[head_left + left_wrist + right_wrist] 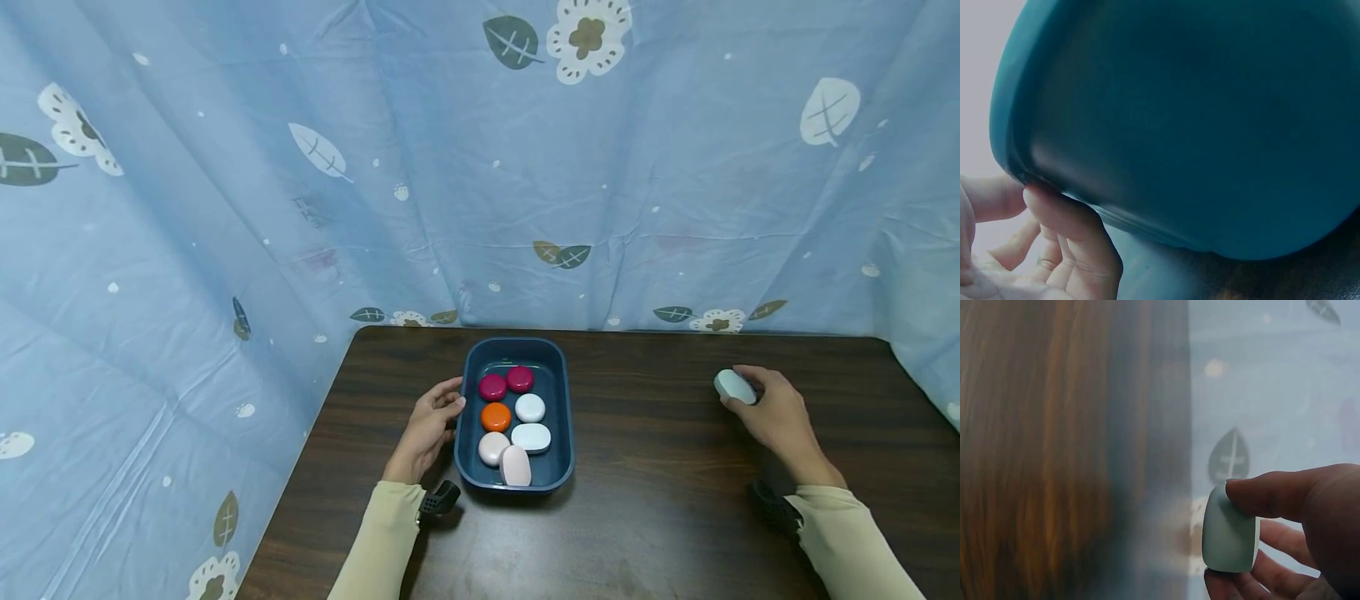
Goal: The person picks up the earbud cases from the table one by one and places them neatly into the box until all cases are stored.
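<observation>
My left hand holds the left rim of a dark blue rectangular tray, thumb and forefinger pinching its edge in the left wrist view. Inside lie several smooth soap bars: two round magenta ones, a round orange one, a round white one, a rounded white one, a round pale pink one and an oval pale pink one, tilted against its neighbour. Far to the right, my right hand pinches a pale mint soap bar between thumb and fingers.
A dark wooden table lies under both hands. Blue curtain cloth with leaf and flower prints hangs behind its back edge and along the left side. Dark straps sit at both wrists.
</observation>
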`<state>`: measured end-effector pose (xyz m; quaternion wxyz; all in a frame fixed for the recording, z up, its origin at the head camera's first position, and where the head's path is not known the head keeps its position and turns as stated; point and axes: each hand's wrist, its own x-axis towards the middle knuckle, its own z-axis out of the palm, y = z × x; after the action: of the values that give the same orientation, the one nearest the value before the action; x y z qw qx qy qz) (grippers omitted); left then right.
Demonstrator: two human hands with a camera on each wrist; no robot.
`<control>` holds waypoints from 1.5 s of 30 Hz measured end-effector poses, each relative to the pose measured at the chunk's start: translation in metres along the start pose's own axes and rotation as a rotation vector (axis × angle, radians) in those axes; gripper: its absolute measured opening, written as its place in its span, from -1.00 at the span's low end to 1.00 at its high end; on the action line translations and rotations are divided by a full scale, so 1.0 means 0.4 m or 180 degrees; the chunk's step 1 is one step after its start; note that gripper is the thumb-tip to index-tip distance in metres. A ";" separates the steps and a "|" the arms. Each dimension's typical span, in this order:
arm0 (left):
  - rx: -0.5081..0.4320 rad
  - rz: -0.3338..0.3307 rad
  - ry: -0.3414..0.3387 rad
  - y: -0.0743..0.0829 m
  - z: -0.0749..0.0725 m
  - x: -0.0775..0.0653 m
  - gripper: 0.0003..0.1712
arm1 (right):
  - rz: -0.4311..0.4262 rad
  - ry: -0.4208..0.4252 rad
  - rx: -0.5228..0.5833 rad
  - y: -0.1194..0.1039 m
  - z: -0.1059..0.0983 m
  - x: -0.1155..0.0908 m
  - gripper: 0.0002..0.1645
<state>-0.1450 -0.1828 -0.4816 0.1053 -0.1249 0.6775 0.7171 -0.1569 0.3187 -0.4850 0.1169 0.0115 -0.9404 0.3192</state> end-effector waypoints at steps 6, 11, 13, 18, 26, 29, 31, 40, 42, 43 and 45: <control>-0.0034 0.0060 -0.0017 -0.003 -0.003 -0.004 -0.53 | -0.0238 0.0024 0.0024 -0.073 0.015 -0.014 -0.33; -0.0114 0.0110 -0.0033 -0.003 -0.003 -0.005 -0.52 | -0.0456 0.0084 0.0067 -0.136 0.032 -0.024 -0.33; -0.0133 0.0110 -0.0032 -0.004 -0.004 -0.004 -0.51 | -0.0548 0.0089 0.0115 -0.163 0.039 -0.029 -0.33; -0.0128 0.0110 -0.0032 -0.005 -0.004 -0.004 -0.52 | -0.0738 -0.0009 0.0239 -0.233 0.060 -0.046 -0.32; -0.0132 0.0115 -0.0046 -0.007 -0.004 -0.004 -0.52 | -0.0899 -0.0315 0.0442 -0.338 0.090 -0.062 -0.33; -0.0128 0.0114 -0.0051 -0.008 -0.005 -0.003 -0.52 | -0.0975 -0.0391 0.0516 -0.372 0.105 -0.066 -0.34; -0.0130 0.0110 -0.0055 -0.008 -0.005 -0.003 -0.52 | -0.1037 -0.0435 0.0551 -0.394 0.115 -0.069 -0.34; -0.0133 0.0093 -0.0056 -0.003 -0.003 -0.002 -0.52 | -0.1194 -0.0661 0.0639 -0.482 0.150 -0.080 -0.34; -0.0139 0.0093 -0.0054 -0.003 -0.003 -0.002 -0.52 | -0.1182 -0.0742 0.0651 -0.498 0.157 -0.082 -0.34; -0.0133 0.0092 -0.0055 -0.003 -0.003 -0.001 -0.52 | -0.1185 -0.0777 0.0660 -0.505 0.161 -0.083 -0.34; -0.0113 0.0098 -0.0065 -0.003 -0.003 -0.001 -0.52 | -0.1197 -0.0849 0.0682 -0.518 0.169 -0.085 -0.34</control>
<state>-0.1441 -0.1839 -0.4826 0.0989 -0.1089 0.6654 0.7318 -0.1184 0.1114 -0.4209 0.0473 0.2405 -0.8897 0.3853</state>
